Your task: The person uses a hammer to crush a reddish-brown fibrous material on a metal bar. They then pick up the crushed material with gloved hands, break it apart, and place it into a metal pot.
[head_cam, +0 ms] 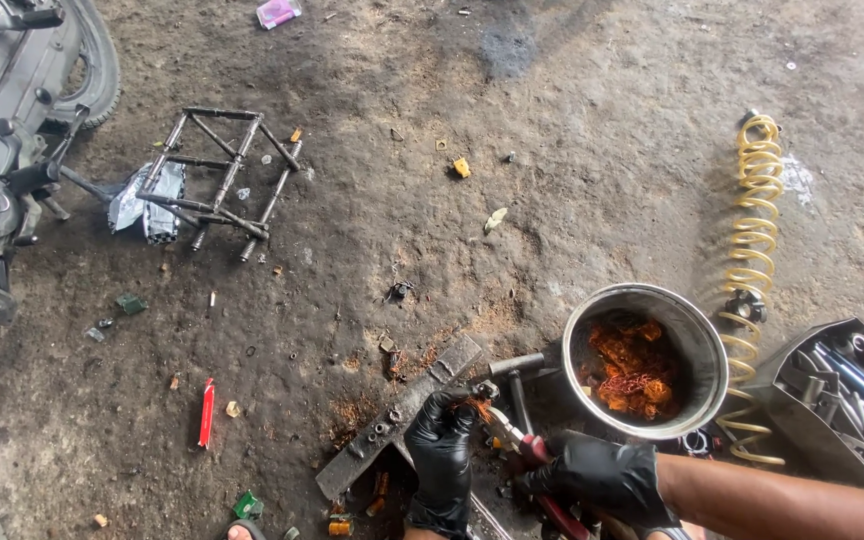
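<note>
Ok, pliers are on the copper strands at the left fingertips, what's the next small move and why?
Probably pull the red-handled pliers in the right hand back, stripping the copper strands that the left hand pinches; loose copper already fills the metal bowl alongside.

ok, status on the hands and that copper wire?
Left hand gloved, pinching copper wire tuft. Right hand shut on red-handled pliers, jaws at the tuft. Metal pot of copper scrap right beside; hammer and flat bar crowd the spot.
</note>
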